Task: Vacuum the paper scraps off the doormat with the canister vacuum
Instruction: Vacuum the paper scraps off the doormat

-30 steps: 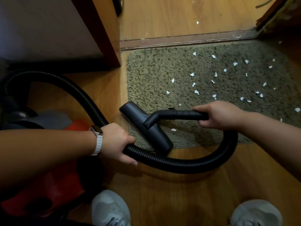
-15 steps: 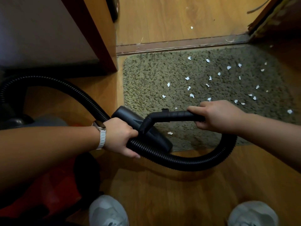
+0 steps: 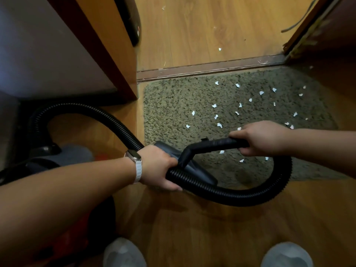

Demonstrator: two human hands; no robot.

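Right hand [image 3: 262,137] is curled tight around the rear end of the black handle tube [image 3: 217,143], knuckles up, over the near half of the doormat [image 3: 173,105]. The tube runs left from that fist and bends down into the dark floor nozzle [image 3: 196,168], which sits on the mat's near-left corner, between the two hands. Left hand [image 3: 156,166] is clamped on the ribbed black hose [image 3: 240,201], fingers wrapped under it, just beside the nozzle's left end and partly covering it. A watch [image 3: 134,157] is on that wrist. The hose loops from the right fist down over the wooden floor [image 3: 192,228], back up through the left grip, then arcs left to the canister vacuum [image 3: 75,154], grey top and red body, near the left forearm. Paper scraps [image 3: 219,125] lie scattered across the mat's middle and right, mostly beyond the right hand; a few lie under the tube. One scrap [image 3: 219,49] lies past the threshold strip [image 3: 212,66]. Two grey shoes [image 3: 123,253] at the bottom edge.
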